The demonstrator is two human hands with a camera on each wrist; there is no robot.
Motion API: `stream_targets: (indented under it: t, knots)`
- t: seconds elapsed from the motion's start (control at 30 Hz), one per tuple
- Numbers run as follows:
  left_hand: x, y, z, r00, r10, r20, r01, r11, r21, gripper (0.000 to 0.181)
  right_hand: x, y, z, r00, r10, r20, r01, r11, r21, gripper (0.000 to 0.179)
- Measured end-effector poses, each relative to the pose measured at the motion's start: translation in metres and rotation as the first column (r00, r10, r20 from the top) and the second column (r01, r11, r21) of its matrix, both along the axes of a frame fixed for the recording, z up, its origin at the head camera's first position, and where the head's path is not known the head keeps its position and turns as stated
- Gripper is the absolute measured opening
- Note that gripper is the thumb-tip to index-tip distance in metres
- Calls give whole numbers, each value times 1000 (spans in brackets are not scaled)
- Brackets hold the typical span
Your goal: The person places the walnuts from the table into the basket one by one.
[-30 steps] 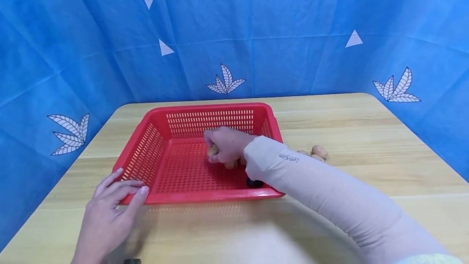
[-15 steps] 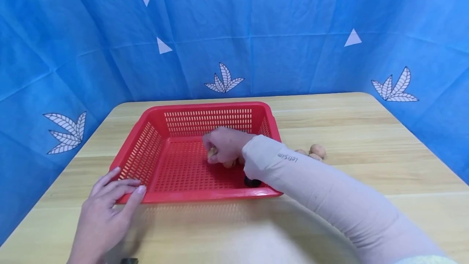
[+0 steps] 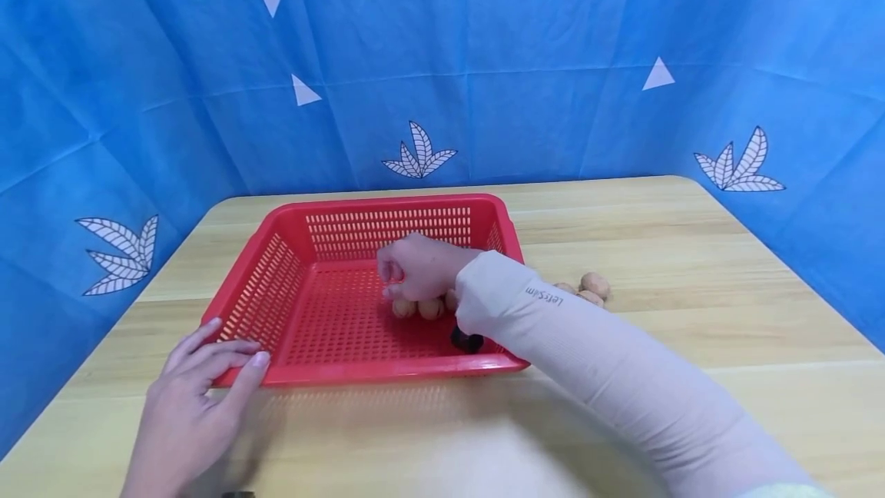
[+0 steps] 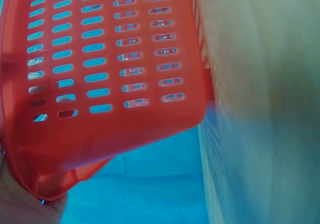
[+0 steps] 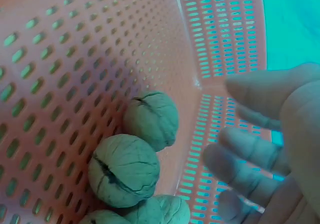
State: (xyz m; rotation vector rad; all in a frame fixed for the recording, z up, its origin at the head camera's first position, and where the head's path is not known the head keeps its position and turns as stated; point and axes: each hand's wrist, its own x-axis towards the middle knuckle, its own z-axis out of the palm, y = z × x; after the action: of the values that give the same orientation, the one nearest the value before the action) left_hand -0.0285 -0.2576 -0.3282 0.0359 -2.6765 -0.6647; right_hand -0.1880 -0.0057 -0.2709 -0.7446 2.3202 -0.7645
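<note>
The red plastic basket [image 3: 397, 372] with slotted walls stands on the table, and my left hand [image 3: 190, 406] holds its near left corner, fingers over the rim and thumb at the front edge. The left wrist view shows that basket's outer wall [image 4: 110, 134] up close. Inside the basket my right hand [image 3: 422, 263] hovers just above several walnuts [image 3: 432, 309]; its fingers are parted and hold nothing. The right wrist view shows these walnuts [image 5: 124, 171] clustered on the perforated floor, apart from the right fingertips [image 5: 217, 159]. The sleeved right forearm hides part of the basket's right side.
More walnuts [image 3: 594, 284] lie on the wooden table [image 3: 664, 252] to the right of the basket, partly behind the right sleeve [image 3: 622, 360]. A black device [image 3: 466, 340] sits under the right wrist. A blue patterned curtain [image 3: 415, 60] encloses the table's back and sides.
The walnut that was in my right fingers now lies in the basket beside the others. The right hand has let go of it and risen slightly. My left hand stays at the corner.
</note>
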Motion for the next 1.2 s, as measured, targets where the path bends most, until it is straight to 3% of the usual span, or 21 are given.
stream_targets:
  t: [0.07, 0.23, 0.47, 0.9, 1.13, 1.2]
  knots:
    - [-1, 0, 1, 1000, -6, -9, 6, 1000, 5, 31, -2, 0, 1, 1000, 6, -10, -6, 1000, 14, 31]
    - [-1, 0, 1, 1000, -14, -8, 14, 1000, 0, 30, -10, 0, 2, 991, 40, -127, -38, 999, 23, 35]
    - [0, 0, 0, 1000, -8, -1, 8, 1000, -10, 32, -13, 4, 15, 928, 110, -357, -110, 994, 21, 25]
    - [-1, 2, 0, 1000, -15, -11, 16, 1000, 4, 30, -10, 34, 43, 887, 27, -460, -80, 992, -96, 20]
    - [1, 1, 2, 1000, 3, -7, -3, 1000, -8, 30, -11, 60, 50, 849, -49, -527, -51, 983, -174, 18]
    - [1, 1, 2, 1000, 1, -10, -1, 1000, -7, 30, -11, 68, 50, 846, -78, -527, -21, 983, -180, 17]
